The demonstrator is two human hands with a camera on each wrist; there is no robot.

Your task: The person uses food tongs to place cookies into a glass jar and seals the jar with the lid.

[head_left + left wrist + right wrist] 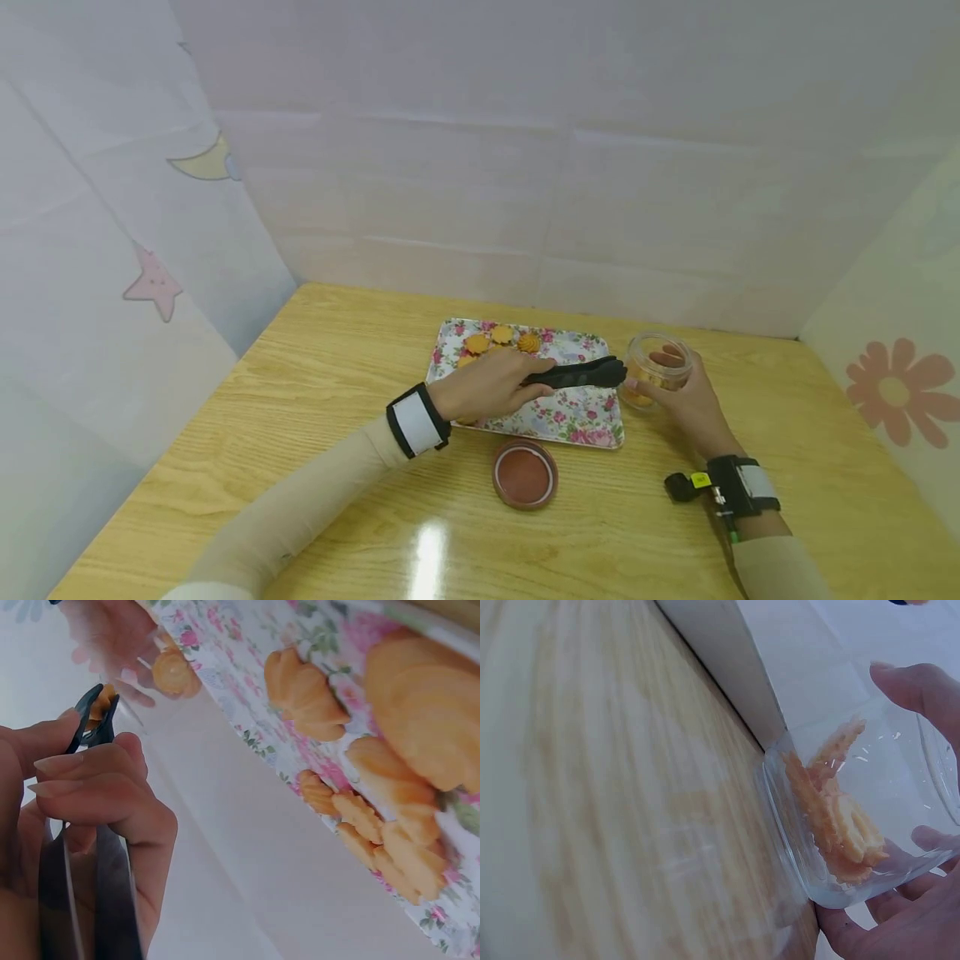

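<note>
Writing or brand marks cannot be read anywhere: the glass jar (657,367) is bare of any label, and the yellow tag on the right wrist device is too small to make out.

Black plastic tongs (576,373) lie in the left hand (491,385), whose fingers curl round the handles and squeeze the two arms together. The left wrist view shows the tips closed on a small orange cookie (102,705). In the head view those tips reach across the tray's right edge and sit just beside the jar's mouth.

The jar is clear, round and short, standing on the wooden table (300,433) just right of the tray. The right hand (692,402) wraps round it, thumb on one side and fingers on the other. Several ridged orange cookies (838,825) lie against its bottom (the right wrist view shows them piled to one side).

The rectangular tray (585,417) has a glossy pink-and-green floral print and a low rim. More flower-shaped cookies (501,337), ridged like piped biscuits, lie at its far left corner.

A round reddish-brown lid (524,474) rests flat on the table in front of the tray, near both hands. Pale cloth panels with a star, a moon and a flower wall in the table.
</note>
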